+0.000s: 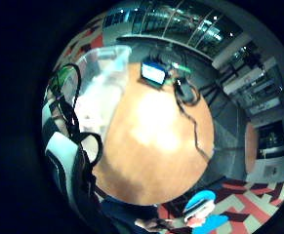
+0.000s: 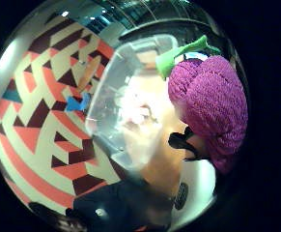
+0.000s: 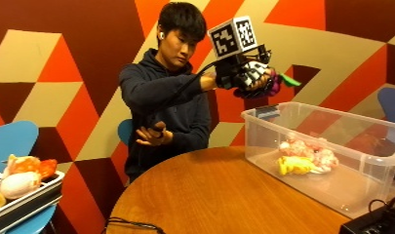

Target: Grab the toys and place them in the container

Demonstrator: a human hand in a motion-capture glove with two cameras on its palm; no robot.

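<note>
Tray: a tray (image 3: 25,202) sits on a blue chair (image 3: 9,141) far to the side of the table. It holds soft toys (image 3: 22,178), orange and pale ones.

Table: the round wooden table (image 3: 210,195) is in front of me. A black cable (image 3: 128,225) lies at its near edge.

My bare hand: my left hand (image 3: 151,135) hangs in front of my body, above the table edge. Its fingers look a bit curled and it holds nothing.

My gloved hand: my right hand (image 3: 252,78) is up high, just above the near corner of the container. My fingers are curled round a purple knitted toy (image 2: 210,104).

Toy: it is purple and bumpy, with a green stem (image 2: 181,53) that sticks out past my hand, toward the container. In the thumb side palm view it fills much of the picture, right by my palm.

Container: the clear plastic container (image 3: 265,141) stands on the table, under and beside my raised hand. It has no lid on.

In the container: a pink toy (image 3: 307,148) and a yellow toy (image 3: 294,165) lie on the bottom, touching each other. I think there may be more than one pink toy, but they blur together.

Past the container: a small screen (image 1: 153,73) sits on the table by a black cable (image 1: 192,122).
</note>
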